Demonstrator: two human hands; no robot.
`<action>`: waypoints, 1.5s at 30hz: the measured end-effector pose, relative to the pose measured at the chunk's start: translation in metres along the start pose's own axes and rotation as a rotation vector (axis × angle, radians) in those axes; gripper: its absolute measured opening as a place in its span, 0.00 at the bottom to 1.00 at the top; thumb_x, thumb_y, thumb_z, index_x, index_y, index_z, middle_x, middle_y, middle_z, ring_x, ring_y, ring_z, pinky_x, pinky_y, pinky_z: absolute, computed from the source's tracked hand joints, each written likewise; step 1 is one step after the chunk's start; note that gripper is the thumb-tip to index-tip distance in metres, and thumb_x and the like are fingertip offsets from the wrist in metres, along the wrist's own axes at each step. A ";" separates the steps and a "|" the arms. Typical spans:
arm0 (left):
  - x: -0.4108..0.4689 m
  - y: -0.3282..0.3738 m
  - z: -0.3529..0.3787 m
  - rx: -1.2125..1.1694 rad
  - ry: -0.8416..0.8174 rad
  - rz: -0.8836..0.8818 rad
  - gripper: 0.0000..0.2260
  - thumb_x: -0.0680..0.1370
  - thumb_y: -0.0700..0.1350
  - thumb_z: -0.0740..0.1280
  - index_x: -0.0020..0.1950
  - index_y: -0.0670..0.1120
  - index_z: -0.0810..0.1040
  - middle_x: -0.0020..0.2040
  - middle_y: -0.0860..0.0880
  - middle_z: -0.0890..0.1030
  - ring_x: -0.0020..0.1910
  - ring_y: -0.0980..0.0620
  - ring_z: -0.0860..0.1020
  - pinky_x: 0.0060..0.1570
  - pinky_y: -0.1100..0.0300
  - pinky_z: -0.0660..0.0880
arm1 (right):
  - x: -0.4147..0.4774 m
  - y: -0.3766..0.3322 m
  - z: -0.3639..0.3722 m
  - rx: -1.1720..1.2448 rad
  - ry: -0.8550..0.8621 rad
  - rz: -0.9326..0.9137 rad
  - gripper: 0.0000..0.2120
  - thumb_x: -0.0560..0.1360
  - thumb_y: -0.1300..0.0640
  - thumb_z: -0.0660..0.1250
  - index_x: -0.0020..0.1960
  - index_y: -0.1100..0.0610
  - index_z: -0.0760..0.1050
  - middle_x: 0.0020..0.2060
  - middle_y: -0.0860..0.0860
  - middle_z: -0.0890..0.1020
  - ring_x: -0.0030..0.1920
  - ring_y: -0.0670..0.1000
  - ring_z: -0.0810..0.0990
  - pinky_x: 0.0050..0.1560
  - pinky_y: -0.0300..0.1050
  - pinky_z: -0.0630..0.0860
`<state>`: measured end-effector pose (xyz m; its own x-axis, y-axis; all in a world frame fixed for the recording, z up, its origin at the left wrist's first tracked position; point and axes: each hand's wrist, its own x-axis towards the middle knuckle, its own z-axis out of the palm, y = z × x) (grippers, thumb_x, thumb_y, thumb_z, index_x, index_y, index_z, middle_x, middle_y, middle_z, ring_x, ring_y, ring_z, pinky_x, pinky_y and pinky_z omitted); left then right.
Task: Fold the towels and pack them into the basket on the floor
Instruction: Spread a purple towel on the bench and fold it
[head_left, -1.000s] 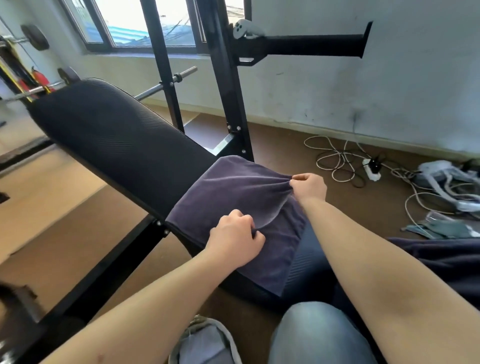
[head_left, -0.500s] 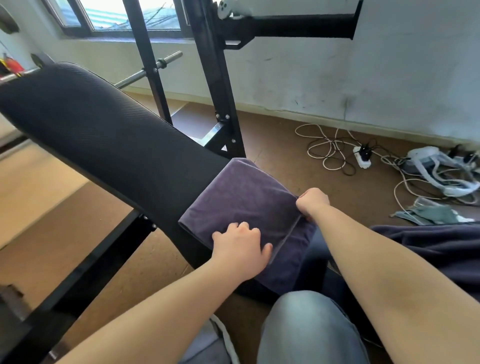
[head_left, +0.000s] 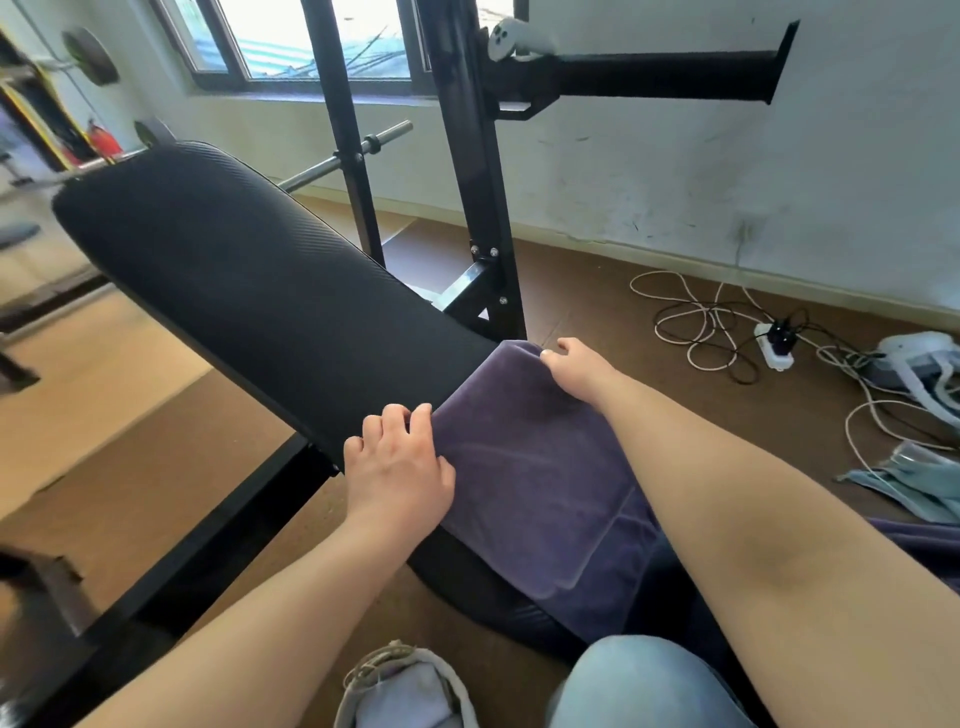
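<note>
A basket at the bottom edge holds a pale cloth. Right of it, in the lower centre, a purple towel lies folded in a smooth oblong across the near end of the black padded worktop, with its near end draped over the pad's edge. The left hand rests on the towel's left edge with fingers loosely bent, gripping nothing. The right hand clasps the far corner, thumb on top and fingers curled out of sight.
</note>
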<state>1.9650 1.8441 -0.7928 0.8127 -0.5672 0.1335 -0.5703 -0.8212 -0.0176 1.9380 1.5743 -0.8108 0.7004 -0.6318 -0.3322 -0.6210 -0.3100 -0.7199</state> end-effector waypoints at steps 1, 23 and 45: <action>0.002 -0.002 0.000 0.011 0.009 -0.005 0.28 0.79 0.58 0.62 0.77 0.51 0.65 0.65 0.48 0.73 0.62 0.46 0.72 0.58 0.49 0.71 | 0.005 -0.002 0.000 0.000 -0.009 0.001 0.29 0.84 0.44 0.56 0.82 0.53 0.57 0.80 0.54 0.63 0.79 0.59 0.63 0.77 0.55 0.61; 0.009 -0.034 -0.021 -0.534 -0.040 -0.175 0.08 0.82 0.56 0.64 0.52 0.53 0.75 0.44 0.53 0.81 0.43 0.50 0.81 0.44 0.49 0.83 | -0.011 -0.012 -0.018 0.196 0.222 -0.259 0.08 0.76 0.57 0.70 0.51 0.46 0.76 0.50 0.49 0.83 0.51 0.52 0.80 0.53 0.47 0.75; -0.101 -0.126 -0.153 -0.984 0.148 -0.241 0.08 0.76 0.53 0.75 0.54 0.57 0.81 0.49 0.57 0.83 0.49 0.54 0.81 0.52 0.54 0.81 | -0.226 -0.079 -0.061 0.419 0.062 -0.331 0.13 0.76 0.53 0.75 0.57 0.58 0.81 0.49 0.52 0.85 0.51 0.51 0.83 0.41 0.41 0.81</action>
<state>1.9361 2.0141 -0.6529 0.9340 -0.3251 0.1481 -0.2930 -0.4598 0.8383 1.8076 1.6977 -0.6416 0.8048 -0.5932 -0.0190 -0.1683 -0.1975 -0.9657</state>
